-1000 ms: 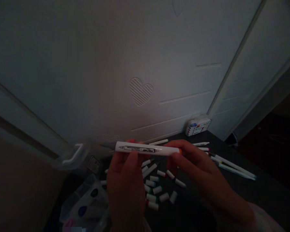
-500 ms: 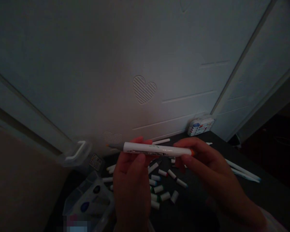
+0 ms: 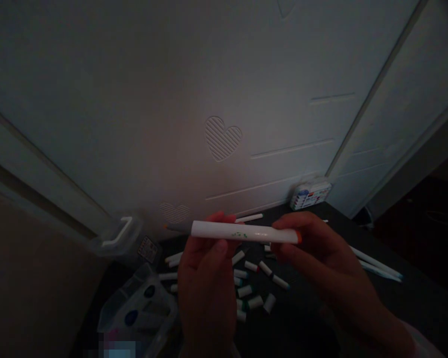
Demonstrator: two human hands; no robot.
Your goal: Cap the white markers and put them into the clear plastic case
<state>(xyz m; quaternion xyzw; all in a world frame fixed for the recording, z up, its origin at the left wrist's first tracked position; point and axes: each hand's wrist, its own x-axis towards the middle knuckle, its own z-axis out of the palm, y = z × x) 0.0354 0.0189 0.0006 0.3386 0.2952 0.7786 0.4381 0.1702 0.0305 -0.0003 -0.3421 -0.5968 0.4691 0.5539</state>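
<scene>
A white marker (image 3: 224, 230) lies level across both hands, its grey tapered end with an orange tip bare at the left and an orange band at the right. Small green marks show on its barrel. My left hand (image 3: 209, 283) is closed round the tip half, thumb along the near side. With thumb and fingers, my right hand (image 3: 313, 258) pinches the barrel close to the orange end. Below the marker, several loose caps (image 3: 256, 302) and short marker pieces (image 3: 280, 282) are scattered on the dark tabletop (image 3: 298, 318).
A clear open case (image 3: 134, 308) stands at the lower left, with a lidded clear box (image 3: 123, 238) behind it. Long white markers (image 3: 377, 263) lie at the right. A packaged marker set (image 3: 310, 193) leans against the white panel (image 3: 153, 124) with engraved hearts.
The marker has been rolled about its length: the dark printed label has turned out of sight, and the green marks now face me. Both hands stay in nearly the same place.
</scene>
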